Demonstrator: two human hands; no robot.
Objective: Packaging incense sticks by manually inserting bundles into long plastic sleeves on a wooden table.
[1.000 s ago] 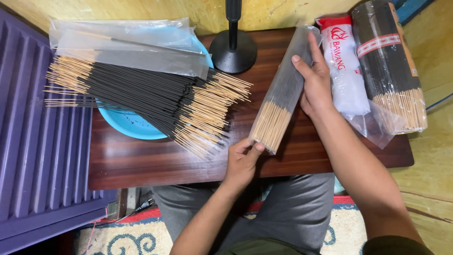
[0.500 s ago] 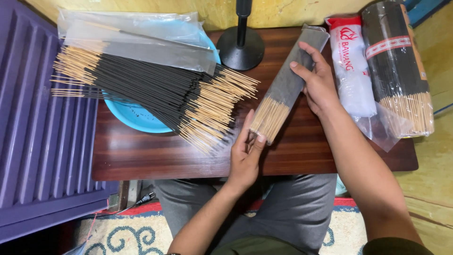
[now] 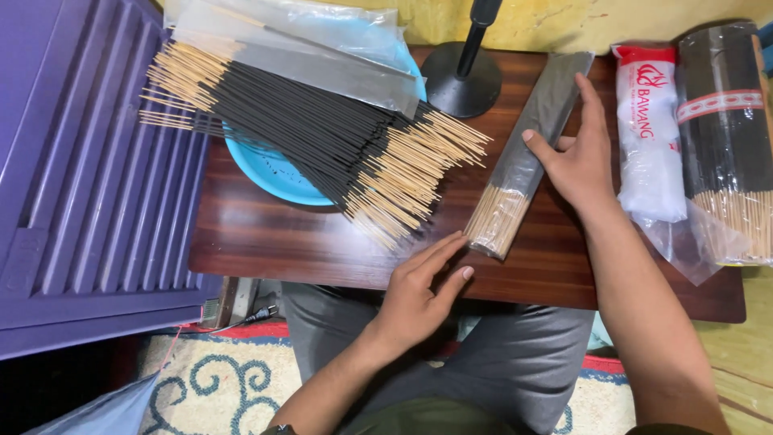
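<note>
The left hand (image 3: 419, 294) is laid flat at the near edge of the table (image 3: 266, 242), fingers straight and together, their tips touching the bare-stick end of a slim packet of incense sticks (image 3: 527, 153). Nothing is pinched by it. The right hand (image 3: 576, 157) is pressed open against the far half of the same packet, thumb on its left side, forefinger stretched along its right edge. The packet is lain slantwise between the two hands, dark sticks sheathed in clear film.

To the right of the right hand, a white bag with a red top and red print (image 3: 651, 133) is seen, and beyond it a fat clear-wrapped bundle (image 3: 729, 137) banded in red and white.

Left of the hands, a loose heap of sticks (image 3: 322, 137) is spread over a blue bowl (image 3: 270, 169), with empty clear sleeves (image 3: 306, 44) on top. Farther off, a black round stand base (image 3: 461, 79) is placed. The table is dark polished wood; a purple slatted panel (image 3: 88, 177) is seen at far left, a patterned rug (image 3: 233, 387) below.
</note>
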